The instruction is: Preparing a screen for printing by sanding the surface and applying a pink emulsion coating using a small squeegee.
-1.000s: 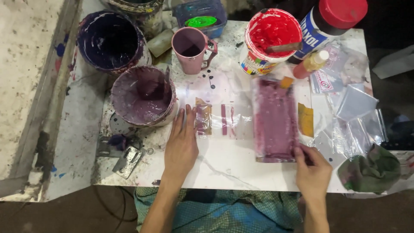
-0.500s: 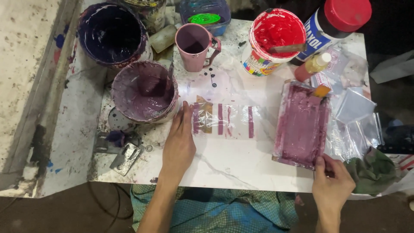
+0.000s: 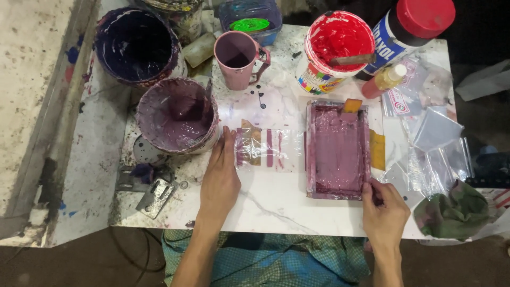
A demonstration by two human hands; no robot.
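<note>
Two hands work mid-frame. Our left hand [image 3: 219,178] lies flat, fingers spread, pinning the clear plastic bag [image 3: 268,149] beside the purple paint bucket [image 3: 178,115]. Our right hand [image 3: 383,208] pinches the purple frame's [image 3: 337,150] lower right corner.

Table: I'm looking down on a white marble-look tabletop [image 3: 276,204], veined, stained with paint.
Left side: I see a grey, grimy concrete ledge [image 3: 32,106] flecked with blue.
Floor: dark brown strip [image 3: 79,263] below the table edge.
Light: bright overhead glare; top right falls dark.
</note>
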